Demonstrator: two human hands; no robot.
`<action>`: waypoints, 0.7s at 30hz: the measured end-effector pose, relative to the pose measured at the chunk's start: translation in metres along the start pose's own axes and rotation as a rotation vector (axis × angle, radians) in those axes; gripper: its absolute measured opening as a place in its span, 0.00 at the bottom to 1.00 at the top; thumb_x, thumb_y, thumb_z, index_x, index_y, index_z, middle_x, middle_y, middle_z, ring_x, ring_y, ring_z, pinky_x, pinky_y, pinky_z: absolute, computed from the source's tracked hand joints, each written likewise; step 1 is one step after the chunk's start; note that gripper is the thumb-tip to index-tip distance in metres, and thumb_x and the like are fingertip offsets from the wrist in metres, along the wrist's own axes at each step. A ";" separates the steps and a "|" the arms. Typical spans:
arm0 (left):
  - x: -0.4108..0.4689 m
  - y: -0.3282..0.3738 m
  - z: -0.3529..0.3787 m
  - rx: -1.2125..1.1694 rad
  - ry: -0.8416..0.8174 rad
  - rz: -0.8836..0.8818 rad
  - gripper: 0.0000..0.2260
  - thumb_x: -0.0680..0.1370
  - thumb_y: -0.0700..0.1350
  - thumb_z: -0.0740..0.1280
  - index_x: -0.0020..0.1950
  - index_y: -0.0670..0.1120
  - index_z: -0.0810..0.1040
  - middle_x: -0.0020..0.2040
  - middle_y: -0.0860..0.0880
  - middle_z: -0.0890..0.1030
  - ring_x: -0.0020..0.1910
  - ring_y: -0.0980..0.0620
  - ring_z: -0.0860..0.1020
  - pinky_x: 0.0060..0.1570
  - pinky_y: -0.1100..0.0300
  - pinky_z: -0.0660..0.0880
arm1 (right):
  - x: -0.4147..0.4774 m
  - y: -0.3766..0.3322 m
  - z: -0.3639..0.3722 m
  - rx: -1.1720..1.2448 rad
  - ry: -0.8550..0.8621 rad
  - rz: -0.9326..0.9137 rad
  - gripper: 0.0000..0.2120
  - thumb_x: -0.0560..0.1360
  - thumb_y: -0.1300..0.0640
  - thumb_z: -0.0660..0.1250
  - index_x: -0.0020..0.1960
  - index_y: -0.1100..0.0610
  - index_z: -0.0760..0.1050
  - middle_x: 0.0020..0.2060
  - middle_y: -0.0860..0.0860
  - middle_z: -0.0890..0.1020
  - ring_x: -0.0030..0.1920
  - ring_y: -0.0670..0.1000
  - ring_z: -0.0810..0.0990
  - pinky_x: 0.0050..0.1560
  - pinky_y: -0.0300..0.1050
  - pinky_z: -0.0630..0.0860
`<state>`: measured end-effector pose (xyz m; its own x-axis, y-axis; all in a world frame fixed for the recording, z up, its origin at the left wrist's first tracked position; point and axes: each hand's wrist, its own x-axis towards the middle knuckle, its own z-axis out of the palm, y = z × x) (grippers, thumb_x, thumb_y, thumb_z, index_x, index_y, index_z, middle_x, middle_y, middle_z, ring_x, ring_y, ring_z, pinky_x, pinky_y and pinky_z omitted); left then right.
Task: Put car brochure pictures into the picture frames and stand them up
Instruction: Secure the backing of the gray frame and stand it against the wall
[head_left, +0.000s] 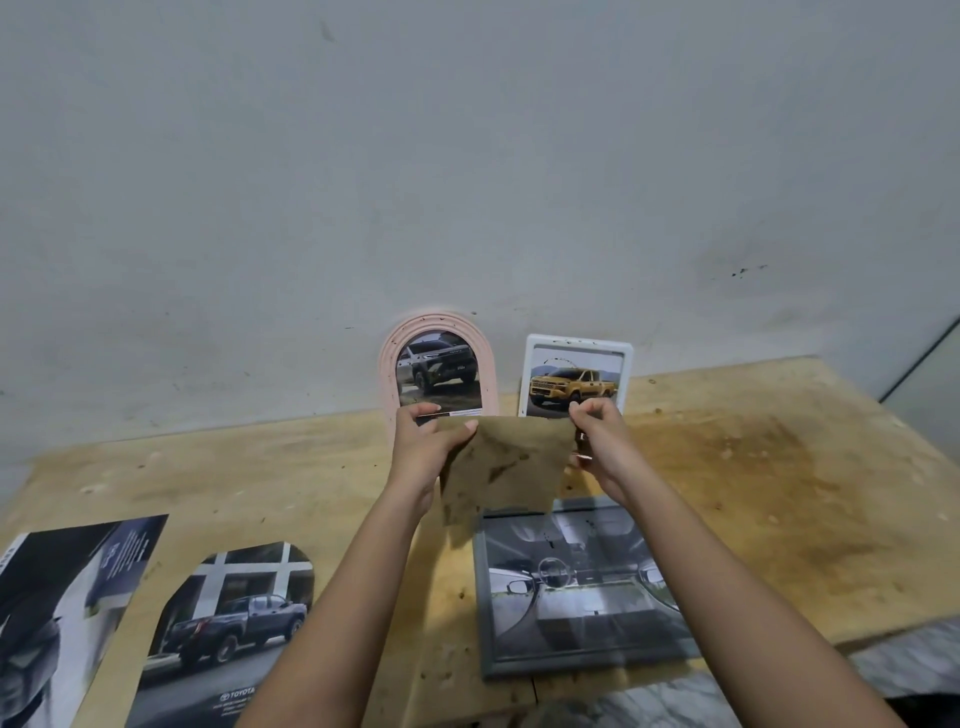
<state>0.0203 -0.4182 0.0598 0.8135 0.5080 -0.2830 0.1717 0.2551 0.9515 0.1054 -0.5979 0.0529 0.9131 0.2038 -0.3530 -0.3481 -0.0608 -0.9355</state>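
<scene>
Both hands hold a stained brown backing board (501, 462) up above the table. My left hand (426, 441) grips its left edge, my right hand (597, 436) pinches its upper right corner. Below it a grey frame (485, 597) lies flat with a grey car-interior picture (576, 582) in it. Against the wall stand a pink arched frame (387, 364) showing a grey truck and a white frame (626, 358) showing a yellow pickup. An arch-cut pickup picture (234, 623) lies at the front left.
A dark brochure page (57, 597) lies at the far left edge. The wooden table (779, 493) is stained, with its front edge at the lower right. A grey wall (467, 156) rises behind the frames.
</scene>
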 end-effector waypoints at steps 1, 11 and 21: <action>-0.001 0.000 0.001 -0.028 -0.001 0.009 0.20 0.73 0.36 0.71 0.59 0.45 0.66 0.46 0.47 0.78 0.41 0.51 0.77 0.37 0.59 0.74 | 0.000 -0.001 -0.002 0.064 -0.031 0.029 0.03 0.79 0.55 0.61 0.48 0.53 0.67 0.40 0.53 0.76 0.34 0.51 0.75 0.33 0.45 0.74; 0.005 0.003 0.000 0.001 -0.095 0.043 0.08 0.75 0.37 0.69 0.53 0.43 0.77 0.42 0.46 0.82 0.39 0.52 0.79 0.38 0.61 0.75 | -0.006 -0.001 -0.012 0.152 -0.159 -0.016 0.17 0.71 0.68 0.69 0.55 0.58 0.69 0.47 0.58 0.81 0.43 0.53 0.80 0.35 0.42 0.77; 0.002 -0.005 -0.001 0.235 -0.120 0.124 0.05 0.73 0.40 0.71 0.46 0.48 0.79 0.36 0.50 0.78 0.42 0.50 0.77 0.46 0.55 0.77 | 0.005 -0.003 -0.017 -0.043 -0.017 -0.099 0.15 0.70 0.67 0.72 0.50 0.55 0.70 0.46 0.56 0.78 0.46 0.55 0.79 0.47 0.51 0.78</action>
<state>0.0205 -0.4177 0.0547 0.8938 0.4193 -0.1594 0.1790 -0.0075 0.9838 0.1151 -0.6136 0.0537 0.9387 0.2276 -0.2590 -0.2468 -0.0814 -0.9657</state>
